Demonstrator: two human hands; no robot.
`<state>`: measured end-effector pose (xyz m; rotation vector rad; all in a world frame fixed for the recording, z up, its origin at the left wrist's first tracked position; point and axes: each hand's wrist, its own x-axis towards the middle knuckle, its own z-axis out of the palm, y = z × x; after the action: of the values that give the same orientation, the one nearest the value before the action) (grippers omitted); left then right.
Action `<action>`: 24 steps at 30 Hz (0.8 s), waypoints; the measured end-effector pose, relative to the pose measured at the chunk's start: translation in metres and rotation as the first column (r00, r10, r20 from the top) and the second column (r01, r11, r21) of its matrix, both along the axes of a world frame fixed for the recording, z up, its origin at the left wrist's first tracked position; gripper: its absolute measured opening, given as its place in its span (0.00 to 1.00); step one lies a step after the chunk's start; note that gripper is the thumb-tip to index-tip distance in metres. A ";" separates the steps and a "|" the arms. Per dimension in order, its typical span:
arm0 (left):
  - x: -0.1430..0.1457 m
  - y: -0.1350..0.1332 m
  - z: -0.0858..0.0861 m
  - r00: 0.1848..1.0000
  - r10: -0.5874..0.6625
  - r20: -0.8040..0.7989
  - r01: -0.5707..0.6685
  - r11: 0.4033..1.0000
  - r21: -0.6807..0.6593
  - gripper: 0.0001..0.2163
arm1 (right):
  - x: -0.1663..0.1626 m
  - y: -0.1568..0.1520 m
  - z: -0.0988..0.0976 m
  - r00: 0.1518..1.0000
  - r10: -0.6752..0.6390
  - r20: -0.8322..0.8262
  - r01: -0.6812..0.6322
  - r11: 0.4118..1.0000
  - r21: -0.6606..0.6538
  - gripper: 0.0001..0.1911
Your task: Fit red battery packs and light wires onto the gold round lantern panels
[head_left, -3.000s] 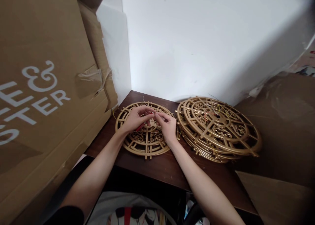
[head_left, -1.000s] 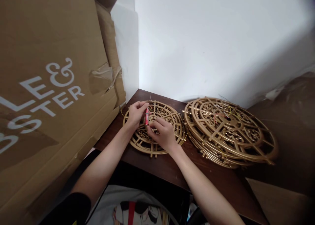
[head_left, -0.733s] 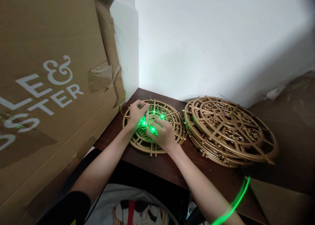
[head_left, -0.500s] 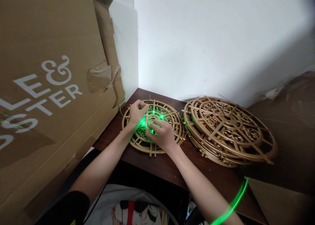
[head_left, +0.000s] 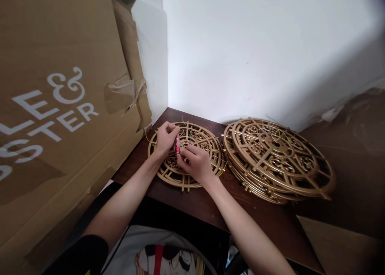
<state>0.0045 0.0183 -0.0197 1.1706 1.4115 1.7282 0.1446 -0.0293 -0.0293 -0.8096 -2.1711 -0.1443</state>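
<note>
A round gold openwork frame (head_left: 207, 162) lies flat on the dark wooden table (head_left: 198, 204). Both hands rest on its centre. My left hand (head_left: 164, 138) is closed, with its fingertips on the top of a small red battery (head_left: 177, 143). My right hand (head_left: 195, 164) is closed too and pinches the bottom of the same battery. Thin yellowish wires run from the frame near the fingers. No lights glow on the frame.
A stack of several similar gold frames (head_left: 279, 158) with loose wires sits on the table to the right. A big printed cardboard box (head_left: 60, 106) leans at the left. A white wall (head_left: 255, 50) stands behind, and brown cardboard (head_left: 355, 146) lies at the right.
Half a second ago green lights shone on the frame under my hands; now they are out. Both hands stay on the red battery, hardly shifted.
</note>
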 end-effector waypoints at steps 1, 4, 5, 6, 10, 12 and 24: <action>0.000 0.000 0.000 0.999 -0.001 0.032 0.001 1.000 -0.002 0.08 | 0.001 0.001 0.001 1.000 0.024 -0.005 -0.024 0.999 -0.025 0.16; -0.002 0.001 -0.001 0.991 -0.020 0.136 0.023 1.000 -0.020 0.08 | 0.005 0.003 0.003 0.994 0.081 -0.077 -0.088 0.992 -0.094 0.14; -0.003 0.001 -0.002 0.986 -0.025 0.166 0.030 0.999 -0.026 0.09 | 0.007 0.004 0.004 0.989 0.082 -0.120 -0.096 0.988 -0.121 0.14; -0.004 0.002 -0.002 0.981 -0.029 0.192 0.035 0.999 -0.031 0.09 | 0.008 0.005 0.005 0.983 0.072 -0.169 -0.098 0.984 -0.151 0.13; -0.004 0.002 0.000 0.963 -0.054 0.266 0.067 0.997 -0.041 0.09 | 0.014 0.008 0.012 0.939 -0.024 -0.342 -0.075 0.959 -0.273 0.14; -0.003 -0.001 0.005 0.953 -0.081 0.291 0.097 0.995 -0.040 0.09 | 0.017 0.010 0.014 0.914 -0.079 -0.399 -0.061 0.944 -0.325 0.14; 0.005 -0.017 0.019 0.903 -0.394 0.172 0.395 0.918 0.029 0.12 | 0.022 0.025 0.004 0.777 -0.209 -0.594 -0.178 0.831 -0.526 0.15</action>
<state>0.0094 0.0009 -0.0005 1.1743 0.9913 1.4945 0.1663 -0.0047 -0.0252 -1.0149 -1.5385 0.7125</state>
